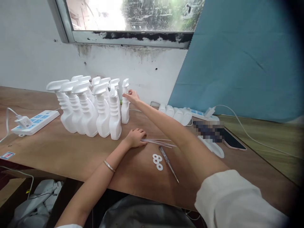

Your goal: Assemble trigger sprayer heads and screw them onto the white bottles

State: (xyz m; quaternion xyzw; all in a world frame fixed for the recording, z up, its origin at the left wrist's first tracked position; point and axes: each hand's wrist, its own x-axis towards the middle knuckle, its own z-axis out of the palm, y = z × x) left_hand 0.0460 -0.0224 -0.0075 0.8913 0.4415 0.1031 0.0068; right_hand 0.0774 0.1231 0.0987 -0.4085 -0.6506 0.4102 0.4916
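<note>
1. Our right hand has its fingers drawn in on the neck of a white spray bottle, with little gap between them.
2. That bottle stands upright at the right end of the cluster, its long axis vertical, its body below those fingers; our right hand is the nearer one to its neck.
3. Our left hand rests palm down, closer to us, over the ends of thin white tubes stretching rightward along the counter; whether its bent fingers grip them, we cannot tell.
4. Flat white washers and a screwdriver lie just beyond, its tip angled toward us.
5. Other spray bottles crowd leftward, near a power strip.
6. Behind are a white wall and blue cloth.
</note>
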